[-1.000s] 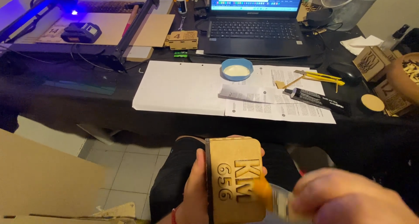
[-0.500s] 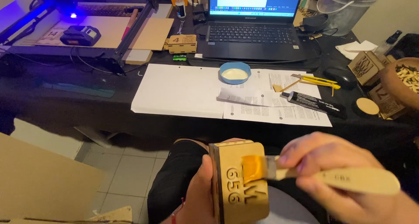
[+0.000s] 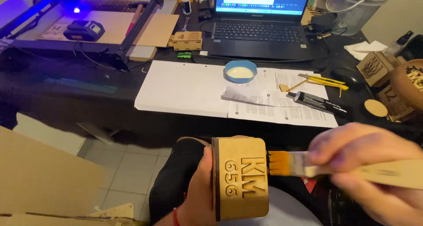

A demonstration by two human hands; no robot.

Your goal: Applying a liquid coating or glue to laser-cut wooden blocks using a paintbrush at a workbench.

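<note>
My left hand (image 3: 198,188) grips a small rounded wooden box (image 3: 240,177) with raised letters and digits on its face, held above my lap. My right hand (image 3: 374,173) holds a flat paintbrush with a pale wooden handle (image 3: 387,173). Its orange bristles (image 3: 278,163) touch the right edge of the box's lettered face.
A black desk (image 3: 88,102) carries white paper sheets (image 3: 185,87), a blue dish of white glue (image 3: 240,70), a black tube (image 3: 319,103), yellow tools (image 3: 324,80), a laptop (image 3: 260,28), small wooden boxes (image 3: 187,40), a round wooden disc (image 3: 376,107) and a laser engraver (image 3: 88,28). A cardboard sheet (image 3: 39,173) leans at left.
The brush came into view in my right hand and now sits at the box's right edge. The box has turned slightly, its lettered face more toward me.
</note>
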